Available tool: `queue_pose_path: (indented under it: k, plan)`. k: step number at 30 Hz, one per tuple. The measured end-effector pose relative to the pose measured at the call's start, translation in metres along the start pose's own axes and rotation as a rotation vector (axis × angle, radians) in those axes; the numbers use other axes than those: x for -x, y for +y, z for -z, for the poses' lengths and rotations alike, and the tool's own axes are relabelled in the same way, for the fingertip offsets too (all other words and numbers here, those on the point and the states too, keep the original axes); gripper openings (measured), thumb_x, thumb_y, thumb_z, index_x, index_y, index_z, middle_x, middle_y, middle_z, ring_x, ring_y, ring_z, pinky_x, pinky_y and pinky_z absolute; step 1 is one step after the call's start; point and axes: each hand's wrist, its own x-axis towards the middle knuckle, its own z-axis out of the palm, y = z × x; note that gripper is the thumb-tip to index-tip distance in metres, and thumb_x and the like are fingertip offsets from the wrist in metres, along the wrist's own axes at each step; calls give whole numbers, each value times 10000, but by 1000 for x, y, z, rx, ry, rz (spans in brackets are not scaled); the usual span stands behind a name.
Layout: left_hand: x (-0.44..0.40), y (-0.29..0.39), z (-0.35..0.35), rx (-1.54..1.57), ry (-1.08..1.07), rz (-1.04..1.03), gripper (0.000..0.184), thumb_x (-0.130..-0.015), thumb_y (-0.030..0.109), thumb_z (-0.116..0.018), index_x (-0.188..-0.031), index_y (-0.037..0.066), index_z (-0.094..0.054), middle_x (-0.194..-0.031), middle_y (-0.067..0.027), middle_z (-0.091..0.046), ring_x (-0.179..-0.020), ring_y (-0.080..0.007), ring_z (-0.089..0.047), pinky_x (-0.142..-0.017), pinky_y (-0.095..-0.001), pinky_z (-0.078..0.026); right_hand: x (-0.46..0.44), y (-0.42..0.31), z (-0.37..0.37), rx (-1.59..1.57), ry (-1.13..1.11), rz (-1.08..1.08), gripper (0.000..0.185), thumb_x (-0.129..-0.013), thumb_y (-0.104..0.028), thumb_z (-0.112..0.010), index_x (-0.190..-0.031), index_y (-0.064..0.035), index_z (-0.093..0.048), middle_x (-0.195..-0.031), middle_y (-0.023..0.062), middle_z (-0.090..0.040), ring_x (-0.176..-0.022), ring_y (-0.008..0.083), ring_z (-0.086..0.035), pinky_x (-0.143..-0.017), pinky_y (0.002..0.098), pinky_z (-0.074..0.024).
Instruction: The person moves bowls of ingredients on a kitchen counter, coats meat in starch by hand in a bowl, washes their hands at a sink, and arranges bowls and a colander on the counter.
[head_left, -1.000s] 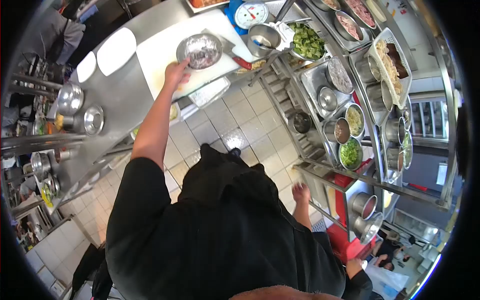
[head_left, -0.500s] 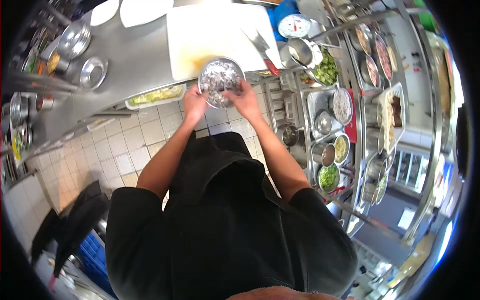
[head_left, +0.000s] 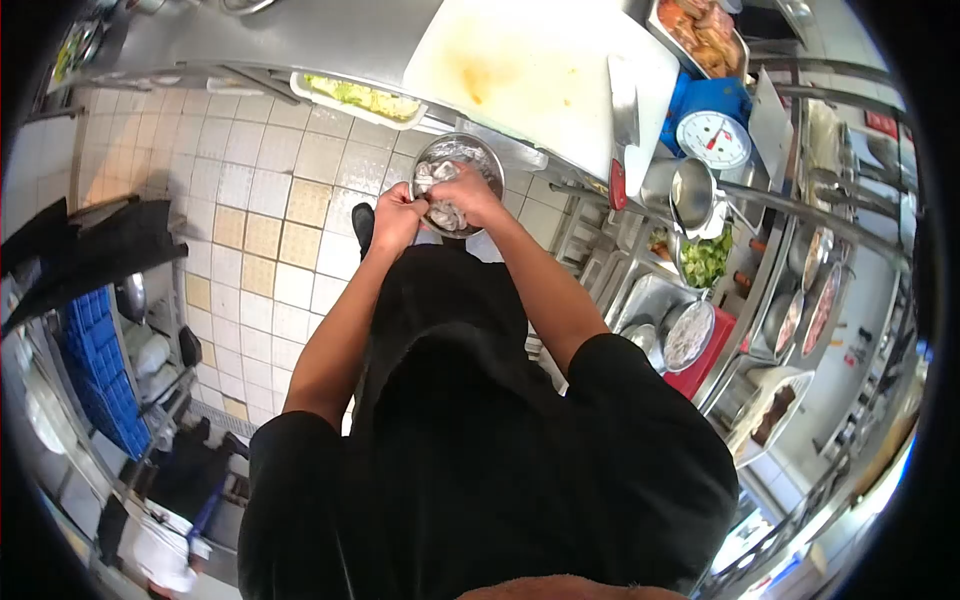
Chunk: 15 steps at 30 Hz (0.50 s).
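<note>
A round metal bowl (head_left: 489, 160) is held in front of my apron, by the worktop's edge. Pale, whitish-grey coated food pieces (head_left: 447, 214) lie in it; their exact kind I cannot make out. My left hand (head_left: 398, 220) is closed on the bowl's left rim, thumb side toward the food. Inside the bowl, my right hand (head_left: 468, 196) reaches down with curled fingers among the pieces, its fingertips partly hidden.
A stained white cutting board (head_left: 520, 70) carries a red-handled knife (head_left: 623, 120). Beside it stands a blue scale (head_left: 712, 138). Containers of ingredients line the right. A long tray of chopped greens (head_left: 365, 97) sits below the worktop. Another person (head_left: 185, 480) is at lower left.
The view has turned, and the bowl is now beside the cutting board over the floor. My right hand has moved from the rim into the food; my left still grips the bowl.
</note>
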Motion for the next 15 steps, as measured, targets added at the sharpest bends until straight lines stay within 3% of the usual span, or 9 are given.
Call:
queue_pose_path:
  k: [3, 4, 7, 8, 11, 12, 14, 15]
  plan:
    - [-9, -36, -8, 86, 66, 34, 118, -736, -14, -567, -671, 67, -510, -613, 13, -524, -499, -57, -495, -442, -218, -451, -7, 7, 19, 399, 27, 215, 739, -609, -130, -706, -1271, 36, -424, -951, 201, -636, -768, 308, -632, -662, 334, -494]
    - [-13, -50, -9, 45, 74, 22, 110, -733, -18, -564, -685, 68, -515, -614, 12, -530, -492, -56, -494, -440, -216, -448, -5, 14, 18, 517, 84, 232, 617, -632, -148, -700, -1196, 17, -508, -1050, 238, -609, -868, 365, -624, -746, 363, -498]
    - [-19, -70, -13, 139, 71, 32, 108, -733, -17, -566, -687, 69, -518, -614, 12, -535, -491, -58, -498, -436, -212, -443, -8, 51, 3, 922, 385, 708, 455, -686, -164, -680, -1096, 7, -587, -1000, 238, -625, -943, 336, -613, -826, 382, -481]
    - [-25, -84, -10, 150, 105, 23, 124, -723, -50, -542, -662, 46, -495, -601, -15, -535, -476, -80, -511, -427, -239, -448, -16, 65, 6, 905, 295, 626, 360, -719, -186, -664, -1031, -10, -636, -924, 224, -641, -969, 308, -611, -871, 408, -460]
    - [-39, -115, 4, 198, 141, 56, 123, -725, -49, -543, -658, 45, -500, -606, -18, -542, -471, -82, -508, -426, -236, -445, -21, 45, 39, 784, -15, 431, 362, -739, -180, -662, -1072, -41, -635, -918, 208, -647, -894, 312, -628, -820, 392, -481]
    - [-45, -125, 8, 190, 155, 62, 120, -726, -47, -543, -658, 44, -504, -617, -18, -551, -482, -82, -513, -428, -233, -447, -22, 27, 44, 666, -18, 289, 314, -783, -146, -629, -1081, -47, -636, -907, 165, -665, -799, 270, -638, -767, 348, -492]
    - [-55, -140, 14, 207, 161, 50, 117, -728, -46, -544, -661, 42, -505, -617, -15, -542, -489, -82, -511, -428, -233, -449, -74, 62, 84, 494, 45, 297, 255, -824, -122, -594, -1058, -32, -638, -875, 120, -679, -709, 206, -630, -718, 302, -491]
    - [-60, -145, 16, 214, 163, 40, 116, -729, -45, -544, -662, 41, -505, -617, -14, -538, -493, -82, -510, -429, -232, -449, -113, 85, 111, 478, 121, 351, 273, -819, -161, -625, -1055, -25, -636, -879, 123, -675, -752, 206, -628, -746, 302, -484]
